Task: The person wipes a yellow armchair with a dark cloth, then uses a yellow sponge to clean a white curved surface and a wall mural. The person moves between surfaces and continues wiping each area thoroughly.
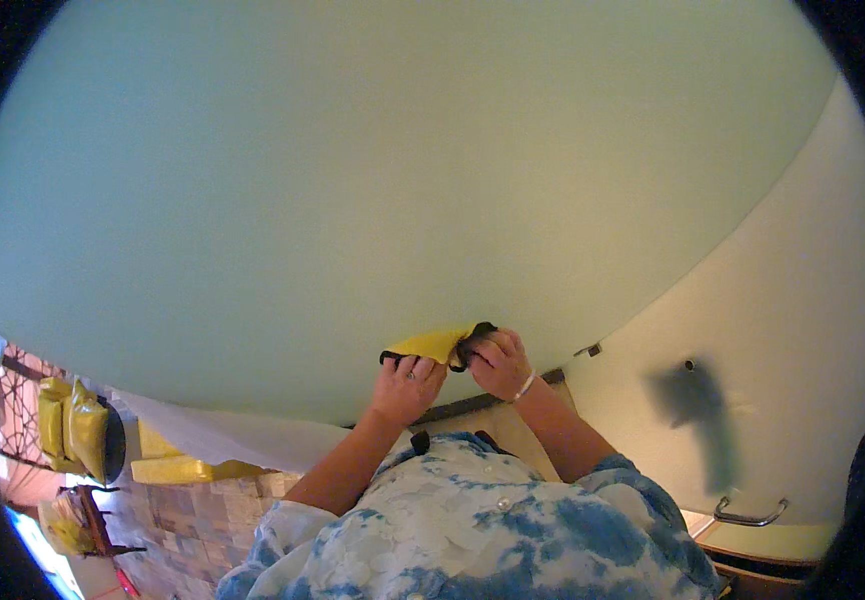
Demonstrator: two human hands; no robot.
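A yellow cloth (432,346) with black edging is bunched between my two hands. My left hand (408,386), with a ring on one finger, grips its left end. The cloth's right end, with the dark edging folded over, is in my right hand (501,364), which has a pale bracelet at the wrist. Both hands are at the lower part of a broad, smooth pale green surface (402,187). Whether the cloth touches that surface, I cannot tell.
White sheeting (230,435) hangs at lower left, near yellow cushions (76,427) on seating. A wooden chair (91,521) stands on the tiled floor (199,525). To the right, a whitish panel (770,315) bears a dark smudge or shadow, above a metal handle (751,519).
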